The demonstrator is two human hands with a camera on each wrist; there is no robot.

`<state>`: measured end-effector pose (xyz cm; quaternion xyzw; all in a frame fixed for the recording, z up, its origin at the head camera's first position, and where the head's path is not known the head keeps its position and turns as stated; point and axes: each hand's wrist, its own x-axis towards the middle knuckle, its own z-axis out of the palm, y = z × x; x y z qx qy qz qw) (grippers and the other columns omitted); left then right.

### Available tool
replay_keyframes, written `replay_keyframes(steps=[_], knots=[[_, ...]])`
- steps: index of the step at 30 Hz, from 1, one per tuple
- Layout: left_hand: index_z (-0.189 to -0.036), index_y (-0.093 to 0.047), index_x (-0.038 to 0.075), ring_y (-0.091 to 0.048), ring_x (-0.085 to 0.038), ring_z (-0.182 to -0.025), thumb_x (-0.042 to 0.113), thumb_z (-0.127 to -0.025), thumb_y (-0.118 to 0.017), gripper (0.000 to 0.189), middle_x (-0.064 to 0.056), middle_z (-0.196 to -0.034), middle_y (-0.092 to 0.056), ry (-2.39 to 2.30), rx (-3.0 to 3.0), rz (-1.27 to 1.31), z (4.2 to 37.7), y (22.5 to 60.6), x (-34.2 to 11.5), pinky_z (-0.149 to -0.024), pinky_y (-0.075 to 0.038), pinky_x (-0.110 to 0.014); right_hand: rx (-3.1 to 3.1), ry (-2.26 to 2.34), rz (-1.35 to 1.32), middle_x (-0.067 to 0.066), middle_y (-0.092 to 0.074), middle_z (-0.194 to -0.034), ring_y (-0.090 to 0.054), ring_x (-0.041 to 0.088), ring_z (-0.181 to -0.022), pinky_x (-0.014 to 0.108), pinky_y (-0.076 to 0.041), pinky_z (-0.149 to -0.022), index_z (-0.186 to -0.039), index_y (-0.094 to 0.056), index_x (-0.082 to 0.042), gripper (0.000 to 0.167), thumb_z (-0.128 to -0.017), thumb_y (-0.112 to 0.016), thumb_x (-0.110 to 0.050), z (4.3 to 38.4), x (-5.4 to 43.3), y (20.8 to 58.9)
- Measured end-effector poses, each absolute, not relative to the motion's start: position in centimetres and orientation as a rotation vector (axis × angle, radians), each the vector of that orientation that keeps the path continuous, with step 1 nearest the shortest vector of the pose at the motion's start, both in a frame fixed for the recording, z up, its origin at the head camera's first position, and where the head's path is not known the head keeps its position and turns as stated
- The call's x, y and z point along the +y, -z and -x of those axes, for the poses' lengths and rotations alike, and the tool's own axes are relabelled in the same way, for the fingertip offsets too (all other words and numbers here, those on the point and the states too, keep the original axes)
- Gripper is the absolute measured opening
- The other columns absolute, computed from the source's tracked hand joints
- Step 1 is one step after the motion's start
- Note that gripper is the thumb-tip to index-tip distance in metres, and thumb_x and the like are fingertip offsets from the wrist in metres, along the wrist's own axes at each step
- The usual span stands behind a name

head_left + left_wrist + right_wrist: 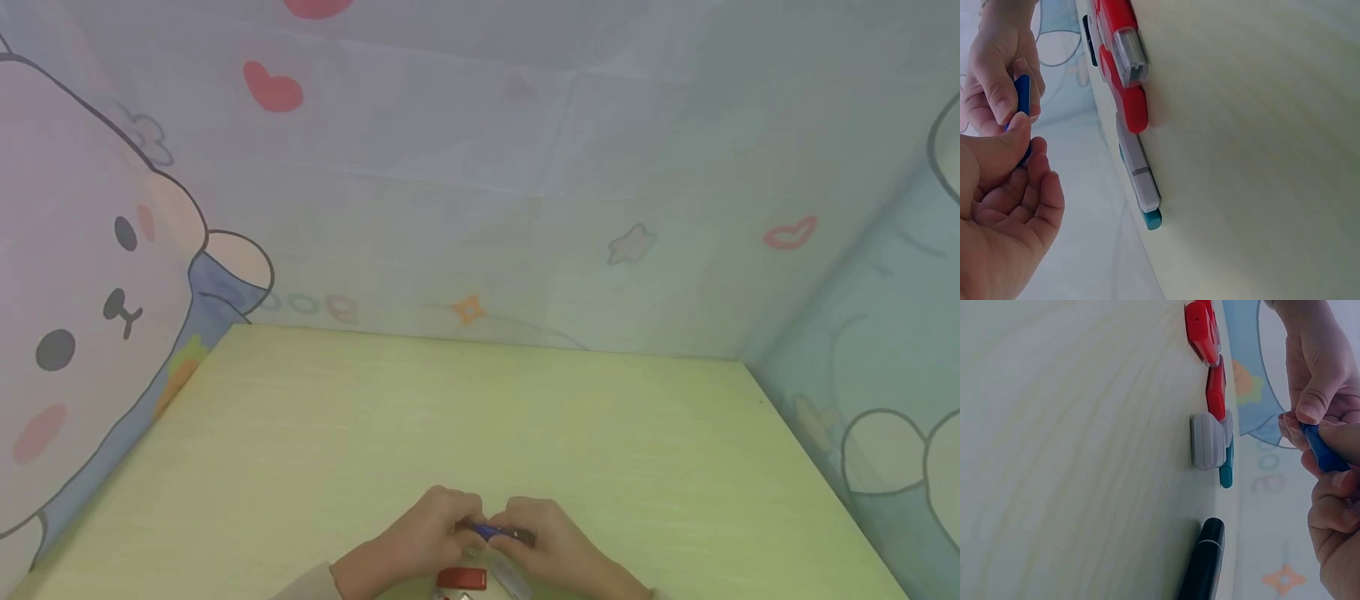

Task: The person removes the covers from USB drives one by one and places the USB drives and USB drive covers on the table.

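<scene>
In the head view, my left hand and my right hand meet over the near edge of the table. Between them is a small, slim blue stick; its exact kind is partly hidden by the fingers. The left wrist view shows the left thumb and fingers pinching one end of the blue stick, while the right hand grips the other. From the right wrist, the blue stick appears with thumbs from both hands pressed against it. The hands hold it above the tabletop.
Below the hands lie red sticks, one with a clear cap, beside a pale grey stick and a teal one. A black capped cylinder lies nearer the right wrist camera. Printed cloth hangs behind the pale table.
</scene>
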<state>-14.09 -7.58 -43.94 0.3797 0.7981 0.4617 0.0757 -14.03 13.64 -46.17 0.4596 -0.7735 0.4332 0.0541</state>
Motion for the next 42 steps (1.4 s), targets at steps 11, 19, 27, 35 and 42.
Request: replay_keyframes(steps=[11, 19, 27, 35, 42], knots=[[-0.080, -0.064, 0.003, -0.065, -0.002, -0.072, -0.006, -0.083, -0.067, 0.010, -0.005, -0.081, -0.071, -1.385, 2.390, -1.124, 14.3, 43.6, -7.9, -0.063, -0.051, -0.014, -2.348, -1.294, -1.383, -0.002, -0.059, -0.071, -0.042, -0.007, -0.065, 0.014, -0.046, -0.054, -0.101, -0.071, -0.005, 0.013, -0.089, -0.066, -0.006, 14.2, 13.5, 45.7], [-0.082, -0.065, 0.004, -0.064, 0.000, -0.076, 0.000, -0.083, -0.070, 0.006, -0.005, -0.083, -0.070, -1.336, 2.460, -1.150, 15.1, 42.9, -8.2, -0.067, -0.051, -0.015, -2.385, -1.231, -1.337, -0.004, -0.061, -0.074, -0.043, -0.007, -0.064, 0.014, -0.045, -0.054, -0.102, -0.071, -0.007, 0.014, -0.090, -0.066, -0.012, 14.8, 13.6, 44.8], [-0.082, -0.065, 0.007, -0.065, -0.004, -0.079, 0.002, -0.083, -0.071, 0.009, -0.001, -0.083, -0.069, -1.284, 2.556, -1.108, 16.0, 41.9, -9.0, -0.071, -0.051, -0.019, -2.420, -1.200, -1.277, -0.006, -0.059, -0.073, -0.040, -0.007, -0.061, 0.015, -0.044, -0.052, -0.099, -0.072, -0.008, 0.012, -0.089, -0.068, -0.012, 16.0, 13.8, 44.3], [-0.084, -0.064, 0.011, -0.061, -0.002, -0.078, 0.010, -0.085, -0.072, 0.008, 0.007, -0.082, -0.065, -1.267, 2.640, -1.105, 17.0, 41.1, -9.7, -0.071, -0.050, -0.021, -2.437, -1.212, -1.225, -0.002, -0.066, -0.079, -0.036, -0.006, -0.054, 0.015, -0.040, -0.048, -0.098, -0.071, -0.010, 0.010, -0.088, -0.069, -0.011, 17.1, 13.8, 43.0], [-0.088, -0.066, 0.011, -0.060, -0.002, -0.076, 0.012, -0.086, -0.072, 0.006, 0.006, -0.084, -0.066, -1.235, 2.705, -1.108, 17.8, 40.3, -10.2, -0.073, -0.050, -0.024, -2.495, -1.221, -1.168, 0.000, -0.068, -0.082, -0.034, -0.008, -0.050, 0.016, -0.038, -0.043, -0.098, -0.071, -0.008, 0.010, -0.088, -0.068, -0.010, 18.0, 13.6, 41.9]])
